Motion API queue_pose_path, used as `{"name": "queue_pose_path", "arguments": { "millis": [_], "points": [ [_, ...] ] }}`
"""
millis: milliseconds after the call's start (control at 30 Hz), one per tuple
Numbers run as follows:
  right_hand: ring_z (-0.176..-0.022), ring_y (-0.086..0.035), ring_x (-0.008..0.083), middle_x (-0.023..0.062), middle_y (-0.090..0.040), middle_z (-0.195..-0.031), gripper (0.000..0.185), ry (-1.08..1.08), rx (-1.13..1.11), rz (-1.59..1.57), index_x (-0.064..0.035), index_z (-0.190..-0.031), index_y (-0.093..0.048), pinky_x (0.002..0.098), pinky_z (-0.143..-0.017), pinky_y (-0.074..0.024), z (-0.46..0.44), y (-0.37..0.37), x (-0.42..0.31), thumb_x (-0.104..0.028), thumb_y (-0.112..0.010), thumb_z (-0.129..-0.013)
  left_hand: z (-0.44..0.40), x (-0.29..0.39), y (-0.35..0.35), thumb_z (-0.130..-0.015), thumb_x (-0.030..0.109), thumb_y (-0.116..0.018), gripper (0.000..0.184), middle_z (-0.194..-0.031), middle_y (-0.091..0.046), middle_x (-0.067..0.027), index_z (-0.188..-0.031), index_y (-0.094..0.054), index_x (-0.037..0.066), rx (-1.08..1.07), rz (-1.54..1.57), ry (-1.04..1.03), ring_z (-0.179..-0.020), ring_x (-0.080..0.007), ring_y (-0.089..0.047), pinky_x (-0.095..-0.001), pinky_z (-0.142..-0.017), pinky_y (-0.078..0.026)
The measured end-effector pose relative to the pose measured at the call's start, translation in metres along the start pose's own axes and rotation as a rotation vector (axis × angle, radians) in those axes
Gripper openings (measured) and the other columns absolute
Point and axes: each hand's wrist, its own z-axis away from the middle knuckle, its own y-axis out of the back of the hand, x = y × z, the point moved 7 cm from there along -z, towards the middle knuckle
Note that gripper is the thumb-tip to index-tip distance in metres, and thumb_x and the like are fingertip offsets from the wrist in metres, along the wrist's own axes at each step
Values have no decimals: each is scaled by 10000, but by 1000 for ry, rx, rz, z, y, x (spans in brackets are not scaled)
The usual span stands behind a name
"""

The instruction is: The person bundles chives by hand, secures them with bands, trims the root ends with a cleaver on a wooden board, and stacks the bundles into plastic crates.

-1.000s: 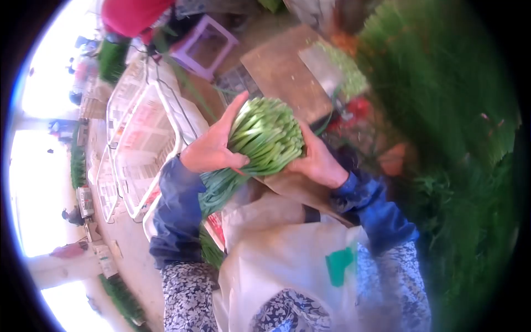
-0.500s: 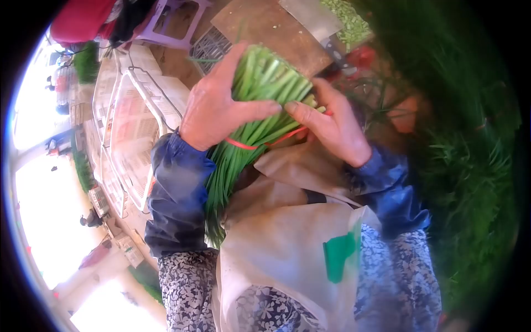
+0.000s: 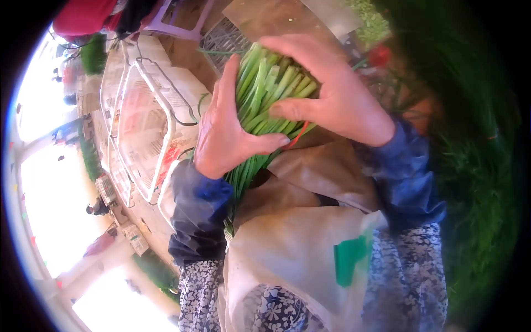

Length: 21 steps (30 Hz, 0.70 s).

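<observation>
A thick bundle of long green stalks is held upright-tilted in front of my body, its pale cut ends at the top and its leaves hanging down over the apron. My left hand grips its left side, thumb across the front. Around the upper right of the bundle curves my right hand, with the thumb pressed on the stalks near their ends. A red band shows on the bundle just below the right thumb.
White baskets lined with printed paper stand at the left. Beyond the bundle are a brown board, a purple stool and chopped green pieces. Green stalks are heaped at the right. A person in red is at the upper left.
My right hand has moved up from the bundle's right side to over its cut ends. Both hands still hold the bundle, which showed more of its red band half a second ago.
</observation>
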Motion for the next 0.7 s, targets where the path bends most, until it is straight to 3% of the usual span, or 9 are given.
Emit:
{"name": "queue_pose_path", "arguments": {
  "millis": [167,233,267,333,433,467,533,667,700],
  "points": [
    [-1259,-505,269,143,-533,-1321,641,-118,22,-43,-12,-1312,-534,358,-1069,-386,11,3,1,-188,-808,-760,15,-4,8,-519,322,-932,1336,-1431,-447,-257,-1534,-147,-48,10,36,-17,-1308,-344,-491,-400,-1092,-387],
    [-1262,-501,267,137,-533,-1322,569,-78,58,-119,-1,-1272,-552,354,-1072,-377,13,5,-1,-128,-780,-766,34,-28,8,-528,287,-929,1321,-1440,-451,-241,-1543,-147,-33,-36,304,126,-1314,-317,-494,-393,-1092,-390],
    [-1262,-501,267,137,-533,-1322,569,-78,59,-119,-1,-1272,-552,354,-1072,-377,15,1,-2,-128,-780,-766,39,-33,10,-528,287,-929,1321,-1440,-451,-241,-1543,-147,-33,-37,304,125,-1314,-317,-494,-393,-1092,-390],
    [-1076,-570,316,151,-571,-1154,452,-4,187,-234,8,-1124,-582,372,-949,-444,17,2,-5,-53,-760,-713,44,-27,16,-542,256,-922,1306,-1391,-512,-225,-1553,-140,-12,17,161,63,-1267,-296,-546,-383,-1064,-425],
    [-1054,-567,288,136,-572,-1114,414,-95,241,-434,-3,-1096,-589,360,-933,-447,28,2,10,-49,-752,-719,58,-11,29,-566,221,-902,1265,-1298,-594,-200,-1559,-147,10,39,59,148,-1181,-272,-613,-362,-1010,-473],
    [-1054,-567,288,136,-572,-1114,414,-113,235,-438,-3,-1096,-589,360,-933,-447,32,3,7,-49,-752,-719,56,-11,29,-573,219,-899,1259,-1312,-584,-205,-1558,-145,10,15,78,178,-1194,-275,-604,-365,-1021,-465],
    [-1222,-504,211,127,-539,-1277,402,-213,93,-368,-11,-1122,-595,324,-1054,-368,34,-2,3,-20,-735,-746,53,-9,29,-586,213,-894,1246,-1339,-563,-214,-1558,-141,9,-30,114,239,-1221,-281,-586,-370,-1042,-448],
    [-1146,-532,197,107,-558,-1205,394,-189,111,-280,-10,-1098,-587,313,-1008,-395,30,-12,5,-18,-741,-735,57,-23,17,-574,234,-912,1264,-1437,-435,-282,-1538,-142,-41,-59,126,197,-1325,-371,-470,-423,-1107,-368],
    [-1085,-548,197,100,-569,-1138,375,-206,86,-264,-8,-1065,-587,309,-964,-413,26,-14,3,-27,-749,-727,59,-17,15,-566,247,-916,1273,-1425,-442,-287,-1534,-145,-52,-14,-100,138,-1303,-389,-482,-436,-1096,-376]
  ]
}}
